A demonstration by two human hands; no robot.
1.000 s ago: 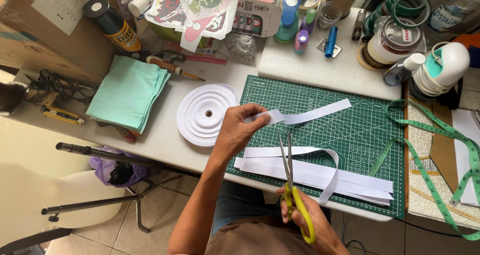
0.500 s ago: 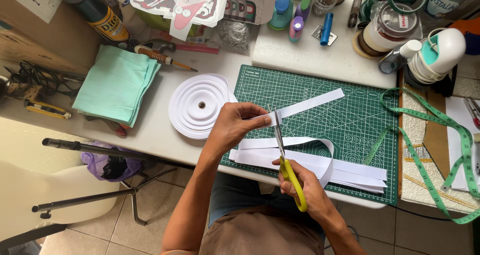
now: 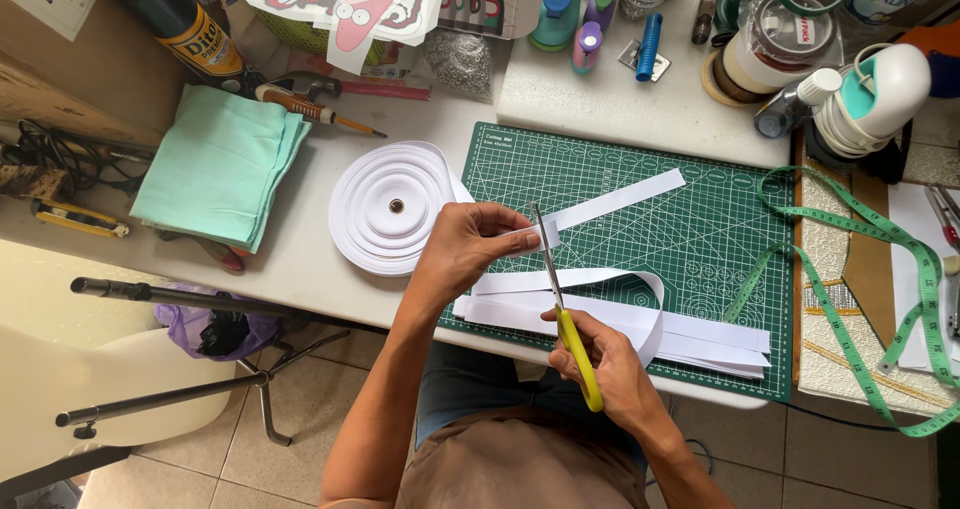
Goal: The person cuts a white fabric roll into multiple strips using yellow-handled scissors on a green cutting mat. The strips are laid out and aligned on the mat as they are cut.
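Scissors (image 3: pixel 563 304) are closing on the white ribbon (image 3: pixel 610 200) above the cutting mat (image 3: pixel 690 239); we are gripping them right-handed (image 3: pixel 600 354). Our left hand (image 3: pixel 465 249) is pinching the ribbon beside the blades, so we are risking a nicked fingertip or a crooked cut.

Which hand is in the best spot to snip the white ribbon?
The right hand, probably. It already grips the yellow-handled scissors, whose blades sit at the white ribbon. The left hand is busy pinching the ribbon beside the blades, holding it over the green cutting mat.
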